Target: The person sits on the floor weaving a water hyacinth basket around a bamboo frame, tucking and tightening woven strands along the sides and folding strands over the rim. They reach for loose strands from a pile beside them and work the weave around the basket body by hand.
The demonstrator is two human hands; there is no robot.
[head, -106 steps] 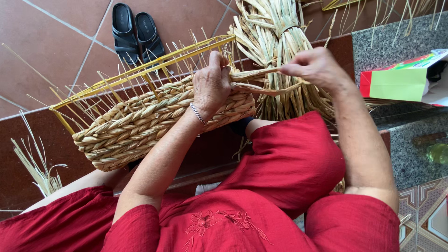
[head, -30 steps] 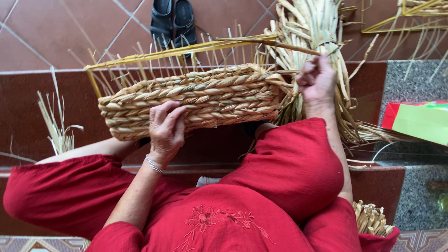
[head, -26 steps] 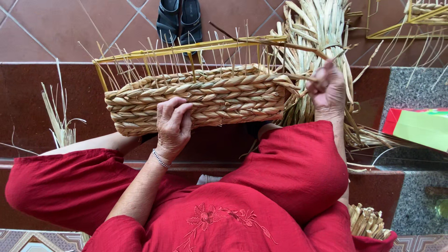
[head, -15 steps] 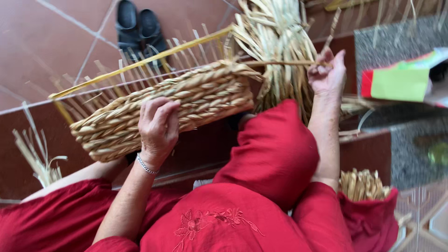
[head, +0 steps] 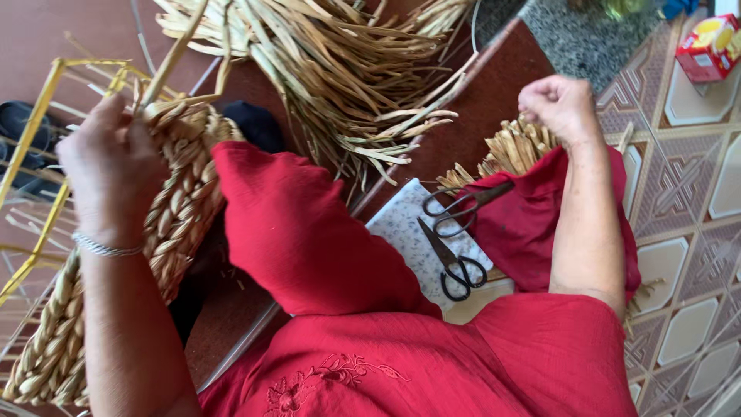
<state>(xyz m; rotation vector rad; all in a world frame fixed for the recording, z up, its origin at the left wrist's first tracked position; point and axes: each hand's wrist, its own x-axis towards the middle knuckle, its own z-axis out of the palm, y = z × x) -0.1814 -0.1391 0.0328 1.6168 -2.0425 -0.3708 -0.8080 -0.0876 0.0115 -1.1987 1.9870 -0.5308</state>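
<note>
Basket [head: 181, 208], half-woven, thick braided straw w/ yellow frame, is propped vs. red-clad knee [head: 301, 232], gripped at rim by left hand [head: 112, 166]. Right hand [head: 559, 104] is fisted over straw bundle [head: 513, 147] by scissors [head: 455, 239]. Vs. 0.5 s ago: right hand is moved off basket corner.

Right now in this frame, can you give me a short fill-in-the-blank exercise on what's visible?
1. The left hand grips the braided straw basket on its ____ wire frame.
2. The right hand reaches into a bundle of cut ____.
3. Two pairs of black ____ lie on the speckled cloth.

Missing words: yellow; straw; scissors
</note>
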